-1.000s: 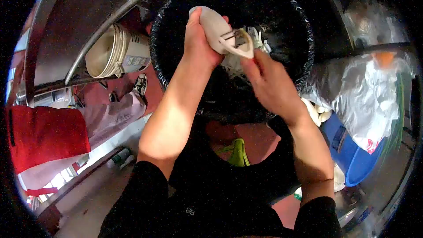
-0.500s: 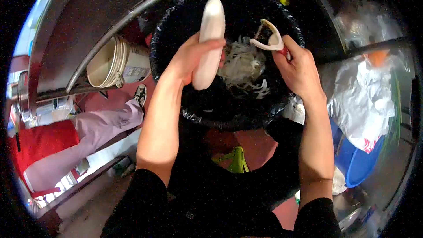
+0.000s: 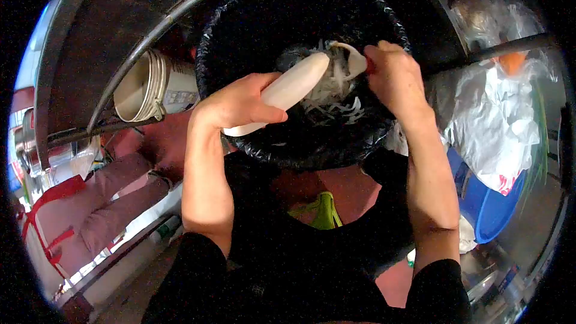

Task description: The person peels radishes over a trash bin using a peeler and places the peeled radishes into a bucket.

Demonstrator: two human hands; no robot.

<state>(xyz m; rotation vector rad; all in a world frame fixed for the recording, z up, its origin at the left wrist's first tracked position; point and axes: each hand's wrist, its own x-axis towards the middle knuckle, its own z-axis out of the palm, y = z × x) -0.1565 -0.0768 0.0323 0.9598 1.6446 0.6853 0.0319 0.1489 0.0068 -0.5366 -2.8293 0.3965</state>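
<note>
A long, pale daikon radish [image 3: 298,83] is gripped in my left hand [image 3: 237,103], thumb on one side and fingers round the other. It slants up to the right over a bin lined with a black bag [image 3: 210,30]. My right hand [image 3: 396,75] is closed round the red handle of a Y-shaped peeler [image 3: 356,62]. The peeler's white head is at the radish's far tip; I cannot tell whether the blade touches it. Below, whitish peelings [image 3: 336,107] lie heaped in the bin.
At left, stacked white buckets [image 3: 135,90] lie sideways by a metal rail [image 3: 141,39]. Another person's legs [image 3: 120,192] are below them. On the right are a white plastic bag [image 3: 489,126] and a blue tub [image 3: 501,207]. Something yellow-green [image 3: 325,210] is on the red floor.
The radish has tipped from near upright to a rightward slant, and my left hand has shifted down and left. The peeler has moved left to the radish's tip. The other person's legs have moved.
</note>
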